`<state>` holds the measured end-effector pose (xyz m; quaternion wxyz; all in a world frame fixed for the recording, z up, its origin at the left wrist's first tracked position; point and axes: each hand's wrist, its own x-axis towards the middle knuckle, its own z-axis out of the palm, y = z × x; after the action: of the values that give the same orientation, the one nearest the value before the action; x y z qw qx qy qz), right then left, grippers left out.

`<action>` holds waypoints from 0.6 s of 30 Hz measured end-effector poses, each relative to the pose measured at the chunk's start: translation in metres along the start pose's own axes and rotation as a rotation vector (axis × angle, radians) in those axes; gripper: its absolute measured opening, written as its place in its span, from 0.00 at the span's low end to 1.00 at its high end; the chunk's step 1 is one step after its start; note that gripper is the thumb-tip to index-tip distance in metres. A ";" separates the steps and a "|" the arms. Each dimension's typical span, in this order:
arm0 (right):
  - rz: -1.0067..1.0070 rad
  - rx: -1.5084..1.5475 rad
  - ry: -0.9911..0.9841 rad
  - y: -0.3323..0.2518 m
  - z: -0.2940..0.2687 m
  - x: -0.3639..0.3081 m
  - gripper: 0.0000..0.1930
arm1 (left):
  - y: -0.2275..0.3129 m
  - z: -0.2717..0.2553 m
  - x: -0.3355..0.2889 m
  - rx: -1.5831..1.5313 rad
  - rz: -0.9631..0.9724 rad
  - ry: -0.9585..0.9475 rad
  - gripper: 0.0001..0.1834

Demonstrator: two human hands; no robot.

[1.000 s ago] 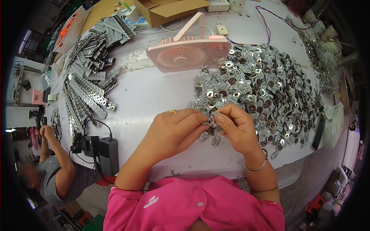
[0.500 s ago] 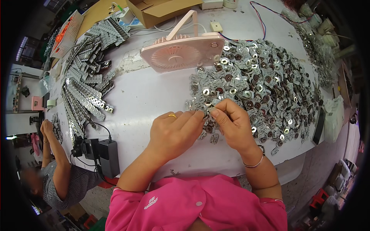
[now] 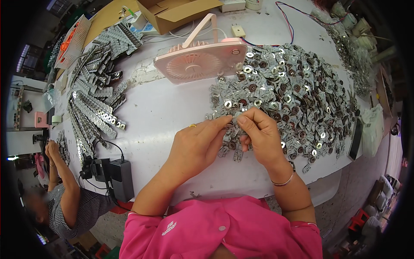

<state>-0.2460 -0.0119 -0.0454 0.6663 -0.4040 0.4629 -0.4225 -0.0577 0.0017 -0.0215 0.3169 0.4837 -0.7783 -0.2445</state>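
Observation:
My left hand [image 3: 194,146] and my right hand [image 3: 262,137] meet at the near left edge of a large heap of small grey metal pieces [image 3: 297,93], some with round shiny or brown discs. The fingers of both hands are pinched, with the tips almost touching. Whatever lies between them is too small and too covered to make out against the heap. A few loose metal pieces [image 3: 237,156] lie just below the fingertips. A ring is on the left hand and a bracelet circles the right wrist.
Beyond my hands stands a pink fan [image 3: 194,64]. Rows of linked metal strips [image 3: 92,103] fan out on the left, near a black box-shaped device [image 3: 121,179] with cables. A cardboard box [image 3: 177,13] is at the back. Another person [image 3: 71,194] works at far left.
My left hand has tilted, its fingers now straighter and pointing toward the right fingertips. The right hand's lower fingers have come into view below its pinch. The whole view has shifted slightly.

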 end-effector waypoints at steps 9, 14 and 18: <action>-0.255 -0.293 -0.012 -0.002 -0.003 0.001 0.07 | 0.002 -0.009 -0.004 -0.189 -0.302 -0.124 0.10; -0.346 -0.354 -0.166 -0.004 -0.009 0.002 0.05 | -0.007 -0.023 -0.002 -0.174 -0.125 -0.193 0.08; -0.289 -0.436 -0.290 -0.008 -0.012 0.002 0.07 | -0.013 -0.034 -0.004 -0.228 -0.172 -0.319 0.07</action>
<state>-0.2583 -0.0180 -0.0413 0.5559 -0.6554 0.3804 -0.3416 -0.0234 -0.0025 -0.0083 0.2203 0.4644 -0.7419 -0.4306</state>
